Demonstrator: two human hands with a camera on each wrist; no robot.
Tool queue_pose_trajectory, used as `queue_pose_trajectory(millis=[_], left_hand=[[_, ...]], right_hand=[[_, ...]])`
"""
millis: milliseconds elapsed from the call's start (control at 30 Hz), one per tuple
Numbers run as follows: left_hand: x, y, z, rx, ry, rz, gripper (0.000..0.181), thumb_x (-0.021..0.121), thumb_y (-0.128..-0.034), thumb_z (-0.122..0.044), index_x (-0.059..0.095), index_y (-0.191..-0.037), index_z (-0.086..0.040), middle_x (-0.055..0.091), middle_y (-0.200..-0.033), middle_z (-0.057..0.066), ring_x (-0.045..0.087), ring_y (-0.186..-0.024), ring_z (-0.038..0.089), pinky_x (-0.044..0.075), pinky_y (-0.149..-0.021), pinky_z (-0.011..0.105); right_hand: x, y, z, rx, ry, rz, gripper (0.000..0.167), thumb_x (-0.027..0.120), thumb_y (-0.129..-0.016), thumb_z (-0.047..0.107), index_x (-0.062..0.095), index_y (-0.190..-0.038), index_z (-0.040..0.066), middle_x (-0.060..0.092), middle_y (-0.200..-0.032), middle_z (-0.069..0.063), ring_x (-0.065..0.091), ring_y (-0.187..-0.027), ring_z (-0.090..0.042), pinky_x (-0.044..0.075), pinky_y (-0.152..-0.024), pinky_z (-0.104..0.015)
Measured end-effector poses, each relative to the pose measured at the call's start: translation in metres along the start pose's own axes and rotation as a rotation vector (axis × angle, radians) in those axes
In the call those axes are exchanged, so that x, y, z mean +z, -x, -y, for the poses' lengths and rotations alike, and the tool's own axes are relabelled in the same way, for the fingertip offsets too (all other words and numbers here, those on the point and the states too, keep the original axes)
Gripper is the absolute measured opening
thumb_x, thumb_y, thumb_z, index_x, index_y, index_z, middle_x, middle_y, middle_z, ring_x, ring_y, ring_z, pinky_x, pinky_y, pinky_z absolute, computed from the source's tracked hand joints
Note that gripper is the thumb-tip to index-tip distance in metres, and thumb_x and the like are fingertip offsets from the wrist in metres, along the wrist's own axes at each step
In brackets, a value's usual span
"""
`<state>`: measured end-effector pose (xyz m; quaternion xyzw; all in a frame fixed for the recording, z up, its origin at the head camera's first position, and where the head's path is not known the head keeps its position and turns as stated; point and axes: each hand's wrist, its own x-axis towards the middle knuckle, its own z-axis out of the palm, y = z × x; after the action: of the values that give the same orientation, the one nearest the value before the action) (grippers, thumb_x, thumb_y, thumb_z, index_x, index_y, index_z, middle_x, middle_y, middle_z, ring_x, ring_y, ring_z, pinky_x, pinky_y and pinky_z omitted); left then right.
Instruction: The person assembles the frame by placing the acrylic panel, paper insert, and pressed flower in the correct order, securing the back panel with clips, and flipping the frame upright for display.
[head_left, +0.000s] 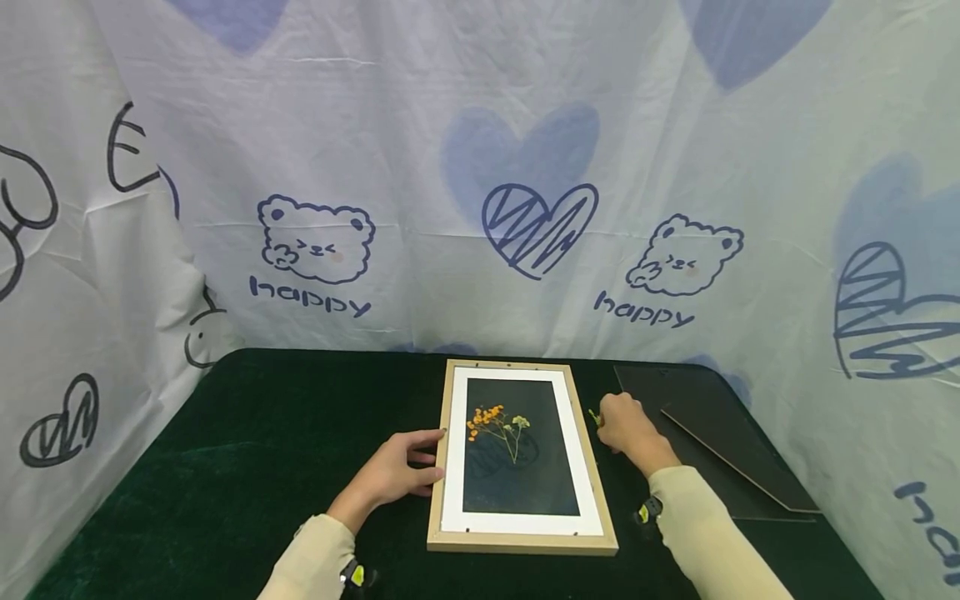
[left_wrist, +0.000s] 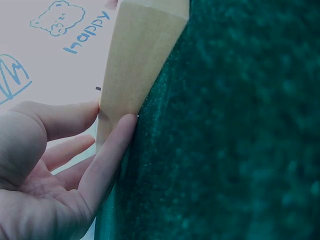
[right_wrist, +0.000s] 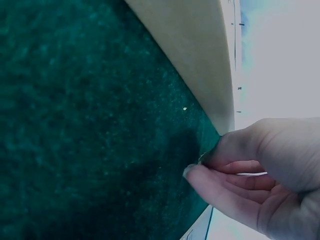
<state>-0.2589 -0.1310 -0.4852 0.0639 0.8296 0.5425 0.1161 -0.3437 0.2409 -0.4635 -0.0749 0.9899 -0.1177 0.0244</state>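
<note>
At far left, a white drape printed with hearts meets the dark green surface. The person's left hand rests thumb and fingertips, extended and slightly spread, against the left edge of a light wooden frame lying flat. Inside its white mat, on a dark ground, orange flowers lie toward the left and a pale-green flower cluster just right of them. Beside the frame's right edge, the right hand pinches a small green sprig between thumb and finger. Farther right, dark flat sheets overlap on the surface.
</note>
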Motion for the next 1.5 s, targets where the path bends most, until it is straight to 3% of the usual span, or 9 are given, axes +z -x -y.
queue_pose_trajectory(millis=[167,333,500,700,1133,1500], left_hand=[[0.000,0.000,0.000,-0.007,-0.002,-0.002,0.061,0.078,-0.0889,-0.002,0.057,-0.146,-0.007,0.057,-0.145,0.021,0.065,-0.120,0.035,0.066,-0.072,0.036],[0.000,-0.001,-0.001,-0.005,-0.004,0.003,0.061,0.078,-0.0891,-0.003,0.057,-0.146,-0.007,0.057,-0.145,0.021,0.065,-0.121,0.035,0.066,-0.072,0.036],[-0.001,-0.002,-0.001,-0.003,-0.007,0.004,0.060,0.078,-0.0892,-0.003,0.057,-0.146,-0.008,0.058,-0.144,0.020,0.065,-0.120,0.035,0.066,-0.072,0.036],[-0.002,0.000,-0.001,-0.006,-0.015,-0.008,0.060,0.078,-0.0890,-0.003,0.057,-0.145,-0.008,0.058,-0.144,0.019,0.066,-0.119,0.034,0.066,-0.073,0.036],[0.000,0.001,0.005,0.005,-0.001,-0.005,0.060,0.078,-0.0892,-0.002,0.057,-0.145,-0.006,0.059,-0.143,0.021,0.066,-0.119,0.035,0.066,-0.072,0.036],[0.000,0.001,0.003,0.001,0.007,0.003,0.060,0.077,-0.0896,-0.002,0.057,-0.146,-0.006,0.058,-0.144,0.021,0.065,-0.120,0.035,0.066,-0.072,0.036]], right_hand=[[-0.006,0.002,0.000,0.006,0.007,-0.002,0.021,0.069,-0.085,-0.004,0.067,-0.066,0.004,0.063,-0.054,-0.003,0.061,-0.047,-0.013,0.055,-0.054,-0.030],[-0.024,0.006,-0.009,0.028,-0.086,-0.051,0.023,0.067,-0.087,0.000,0.069,-0.064,0.004,0.066,-0.054,-0.003,0.065,-0.050,-0.013,0.057,-0.057,-0.034],[-0.047,0.009,-0.017,0.048,-0.308,-0.084,0.015,0.064,-0.091,0.004,0.076,-0.087,-0.004,0.076,-0.074,-0.012,0.073,-0.061,-0.015,0.065,-0.064,-0.039],[-0.060,0.010,-0.006,0.056,-0.544,-0.025,0.019,0.068,-0.094,0.007,0.075,-0.103,-0.009,0.077,-0.089,-0.019,0.075,-0.067,-0.016,0.066,-0.071,-0.040],[-0.024,0.011,0.035,0.017,-0.678,0.175,0.014,0.068,-0.094,0.003,0.075,-0.097,-0.008,0.073,-0.077,-0.010,0.068,-0.063,-0.014,0.065,-0.063,-0.032],[-0.004,0.012,0.053,0.111,-0.638,0.115,0.013,0.069,-0.093,0.005,0.075,-0.088,-0.005,0.072,-0.070,-0.009,0.065,-0.055,-0.012,0.060,-0.054,-0.027]])
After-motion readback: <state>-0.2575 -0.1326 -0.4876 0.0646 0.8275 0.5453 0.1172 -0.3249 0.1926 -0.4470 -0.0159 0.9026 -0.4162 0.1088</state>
